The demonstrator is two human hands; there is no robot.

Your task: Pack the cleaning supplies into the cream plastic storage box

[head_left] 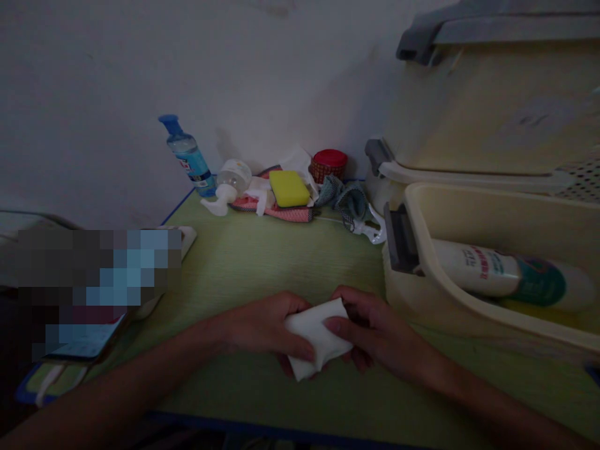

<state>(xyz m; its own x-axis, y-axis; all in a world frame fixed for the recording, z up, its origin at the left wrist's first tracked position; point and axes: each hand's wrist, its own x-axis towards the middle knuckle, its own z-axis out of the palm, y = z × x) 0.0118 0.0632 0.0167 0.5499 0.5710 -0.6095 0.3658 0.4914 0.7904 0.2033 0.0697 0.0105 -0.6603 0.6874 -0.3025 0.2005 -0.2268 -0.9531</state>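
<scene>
Gripped a folded white rectangular sheet [315, 331], cloth or paper, between left hand [272, 328] and right hand [377, 331] at six o'clock, above the green wood-grained table [244, 262]. Faced a yellow rectangular sponge [289, 189] at twelve, a cream plastic bin [405, 294] at three.

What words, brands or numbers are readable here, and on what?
Nothing reads clearly enough to quote.
Blue bottle: label lettering too blurred.
White-and-green canister: red and dark characters, too blurred.
Upper bin: faint mark, illegible.
Phone: screen mostly pixelated, unreadable.
Held white piece: no lettering visible.
</scene>
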